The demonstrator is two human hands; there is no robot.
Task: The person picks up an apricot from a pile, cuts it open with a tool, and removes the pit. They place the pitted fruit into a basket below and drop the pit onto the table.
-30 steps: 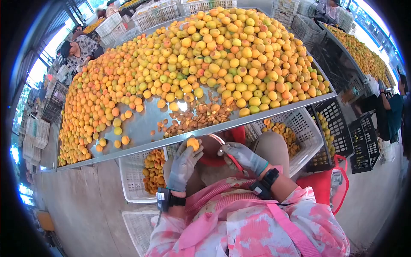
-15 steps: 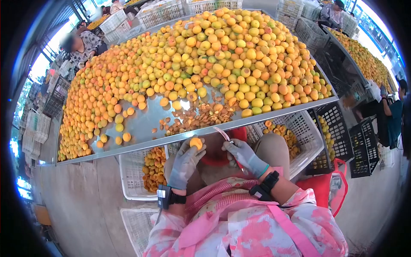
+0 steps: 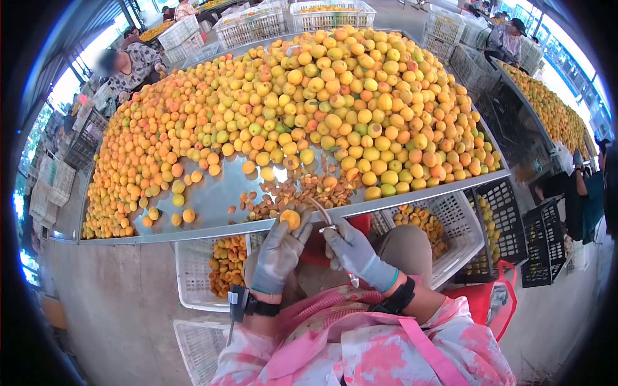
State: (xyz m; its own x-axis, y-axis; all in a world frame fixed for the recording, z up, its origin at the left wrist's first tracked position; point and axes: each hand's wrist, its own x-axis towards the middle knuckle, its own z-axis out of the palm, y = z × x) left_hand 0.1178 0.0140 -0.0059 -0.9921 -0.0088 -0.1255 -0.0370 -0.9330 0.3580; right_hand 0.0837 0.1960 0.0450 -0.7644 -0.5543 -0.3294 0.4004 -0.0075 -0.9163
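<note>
My left hand (image 3: 279, 254), in a grey work glove, pinches an orange apricot (image 3: 290, 219) between thumb and fingers, just in front of the table's metal edge. My gloved right hand (image 3: 353, 248) is wrapped around the handle of a curved knife (image 3: 320, 210). Its thin blade points up and left, close beside the apricot, and the handle's end shows below the fist. Beyond both hands, a pile of brown apricot pits (image 3: 302, 192) lies on the metal table (image 3: 219, 190). Whole apricots (image 3: 290, 96) are heaped high behind it.
Below the table edge, a white crate (image 3: 193, 283) on the left and another white crate (image 3: 465, 222) on the right hold apricot halves. Black crates (image 3: 505, 206) and a red bag (image 3: 473, 305) stand at right. A person (image 3: 136, 67) sits across the table at far left.
My right hand has moved left, bringing the knife blade nearer the apricot. My left hand still holds the apricot, turned slightly. The view has tilted up a little.
</note>
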